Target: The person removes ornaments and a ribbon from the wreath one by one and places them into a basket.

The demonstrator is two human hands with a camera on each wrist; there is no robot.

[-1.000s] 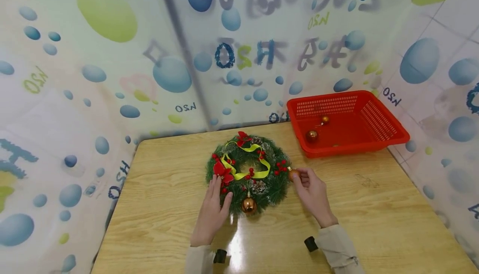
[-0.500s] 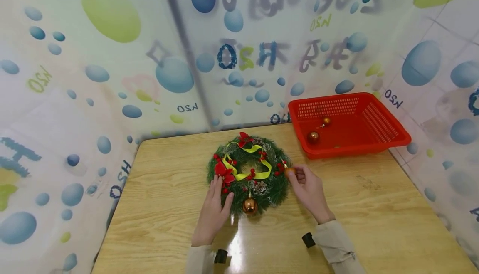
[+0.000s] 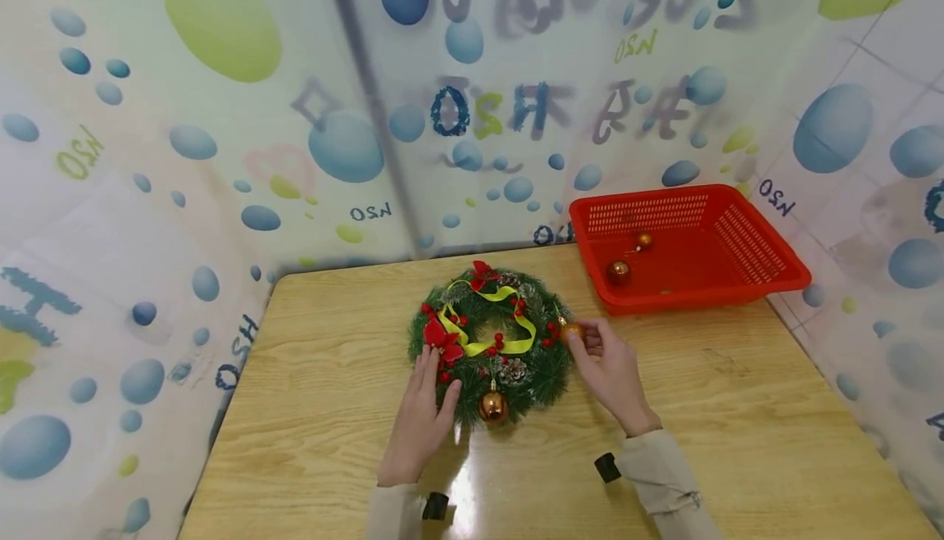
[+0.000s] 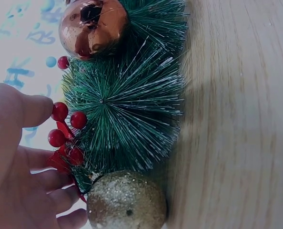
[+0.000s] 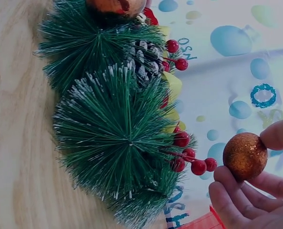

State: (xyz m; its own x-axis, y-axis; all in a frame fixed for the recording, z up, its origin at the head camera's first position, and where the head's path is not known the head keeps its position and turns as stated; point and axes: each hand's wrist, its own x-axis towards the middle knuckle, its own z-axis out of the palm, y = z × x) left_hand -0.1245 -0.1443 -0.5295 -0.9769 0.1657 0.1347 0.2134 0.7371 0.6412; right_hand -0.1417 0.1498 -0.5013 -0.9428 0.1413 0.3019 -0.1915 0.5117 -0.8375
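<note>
A green Christmas wreath (image 3: 547, 383) lies on the table, decked with red berries, pinecones, red flowers and a yellow ribbon (image 3: 509, 345). My left hand (image 3: 419, 425) rests on its left side by a red poinsettia (image 3: 442, 339). In the left wrist view its thumb touches the berries (image 4: 60, 111), and a glittery gold ball (image 4: 127, 202) sits below them. At the wreath's right edge, my right hand (image 3: 612, 372) pinches a glittery orange Christmas ball (image 5: 245, 156) between thumb and fingers, beside a berry sprig (image 5: 189, 155). A shiny copper ball (image 3: 493, 407) lies at the wreath's front.
Behind the right hand stands a red plastic basket (image 3: 701, 298) holding a copper ball (image 3: 618, 271) and a smaller gold ball (image 3: 645, 240). Patterned curtain walls (image 3: 354, 233) border the wooden table (image 3: 324, 376) at the back and sides.
My right hand has moved the orange ball slightly left and away from me, over the wreath's right edge. The left hand stays in place; the head view has shifted a little.
</note>
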